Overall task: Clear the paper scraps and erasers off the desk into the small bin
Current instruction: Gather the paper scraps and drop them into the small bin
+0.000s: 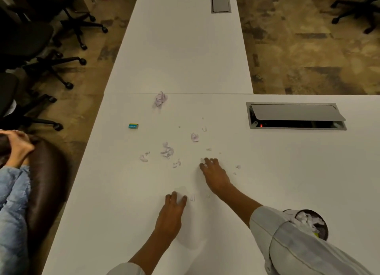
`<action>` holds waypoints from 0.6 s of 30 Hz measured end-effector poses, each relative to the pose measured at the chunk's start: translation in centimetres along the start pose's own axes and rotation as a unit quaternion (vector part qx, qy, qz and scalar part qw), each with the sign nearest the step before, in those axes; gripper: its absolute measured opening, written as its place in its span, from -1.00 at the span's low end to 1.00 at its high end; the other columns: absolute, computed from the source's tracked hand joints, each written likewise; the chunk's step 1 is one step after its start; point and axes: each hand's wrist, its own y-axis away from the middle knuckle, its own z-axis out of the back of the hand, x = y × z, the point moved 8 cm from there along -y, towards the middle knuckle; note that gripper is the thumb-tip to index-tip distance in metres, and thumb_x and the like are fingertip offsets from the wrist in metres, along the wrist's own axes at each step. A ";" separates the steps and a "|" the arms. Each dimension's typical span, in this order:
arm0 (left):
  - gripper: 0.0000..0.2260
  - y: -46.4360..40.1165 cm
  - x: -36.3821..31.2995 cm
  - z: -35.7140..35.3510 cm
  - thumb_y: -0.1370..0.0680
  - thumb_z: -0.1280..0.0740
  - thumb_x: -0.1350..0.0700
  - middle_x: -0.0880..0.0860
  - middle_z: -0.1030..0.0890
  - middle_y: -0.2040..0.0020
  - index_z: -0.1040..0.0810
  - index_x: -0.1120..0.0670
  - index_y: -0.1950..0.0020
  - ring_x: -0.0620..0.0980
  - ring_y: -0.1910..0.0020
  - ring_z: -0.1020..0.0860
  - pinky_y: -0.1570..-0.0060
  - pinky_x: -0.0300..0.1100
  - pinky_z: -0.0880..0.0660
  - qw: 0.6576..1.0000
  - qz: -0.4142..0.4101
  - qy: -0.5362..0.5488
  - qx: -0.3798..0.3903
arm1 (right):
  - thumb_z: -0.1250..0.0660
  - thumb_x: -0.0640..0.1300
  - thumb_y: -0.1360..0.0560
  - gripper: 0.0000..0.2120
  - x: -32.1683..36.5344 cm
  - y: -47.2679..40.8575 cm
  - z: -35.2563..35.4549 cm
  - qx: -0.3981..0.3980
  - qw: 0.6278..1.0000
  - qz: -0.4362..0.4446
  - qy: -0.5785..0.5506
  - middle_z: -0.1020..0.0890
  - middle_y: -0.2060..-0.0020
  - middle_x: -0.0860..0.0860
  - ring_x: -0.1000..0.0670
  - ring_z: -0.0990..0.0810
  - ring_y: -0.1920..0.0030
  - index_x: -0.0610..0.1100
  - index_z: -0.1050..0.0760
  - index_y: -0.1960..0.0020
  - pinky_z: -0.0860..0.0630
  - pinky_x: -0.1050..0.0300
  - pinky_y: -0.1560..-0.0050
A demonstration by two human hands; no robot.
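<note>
A: Hands? 
B: Right hand (213,175) pinches a paper scrap (203,161); left hand (171,215) rests flat, fingers straight, on the desk (287,161).

A: Surroundings? 
B: Crumpled scraps (167,150) and eraser (133,126) lie beyond; small bin (314,223) sits at right.

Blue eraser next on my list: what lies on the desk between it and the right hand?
In the head view, crumpled paper scraps lie between the blue eraser and the right hand, with smaller bits nearer its fingers.
</note>
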 end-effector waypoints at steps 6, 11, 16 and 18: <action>-0.57 1.3 -1.5 0.2 0.23 -0.63 0.34 0.06 -0.58 0.40 -0.57 0.21 0.47 -0.06 0.51 -0.55 0.69 -0.34 -0.34 0.998 -0.033 -0.050 0.017 | -0.18 -0.39 -0.53 -0.71 -0.9 3.4 -1.6 -0.021 0.999 0.023 0.025 -0.55 -0.18 -0.09 -0.13 -0.46 -0.22 -0.22 -0.53 -0.19 -0.56 0.03 0.01; -0.74 0.9 -0.8 1.3 -0.07 -0.56 0.43 0.02 -0.61 0.40 -0.60 0.13 0.44 -0.07 0.43 -0.60 0.48 -0.38 -0.42 0.993 0.040 0.112 -0.013 | -0.39 -0.27 -0.47 -0.86 -5.2 7.0 -0.2 -0.082 0.933 -0.159 -0.313 -0.73 0.06 -0.07 -0.03 -0.68 0.03 -0.21 -0.70 0.02 -0.55 0.31 0.04; -0.81 0.0 -2.4 1.9 -0.42 -0.34 0.40 0.16 -0.71 0.07 -0.70 0.22 0.09 0.04 0.10 -0.67 0.11 -0.31 -0.56 0.958 0.128 0.254 -0.020 | -0.49 -0.20 -0.43 -0.93 -6.8 13.1 0.6 -0.057 0.751 -0.187 -0.631 -0.70 0.23 -0.04 -0.09 -0.68 0.22 -0.15 -0.70 0.09 -0.66 0.08 0.06; -0.82 -0.5 -5.7 3.0 -0.41 -0.36 0.40 0.14 -0.71 0.11 -0.71 0.22 0.10 0.03 0.15 -0.68 0.20 -0.35 -0.56 0.953 0.101 0.286 -0.024 | -0.46 -0.22 -0.46 -0.93 -7.4 15.5 1.5 -0.052 0.701 -0.172 -0.690 -0.65 0.24 -0.04 -0.05 -0.61 0.23 -0.22 -0.67 0.10 -0.63 0.05 0.04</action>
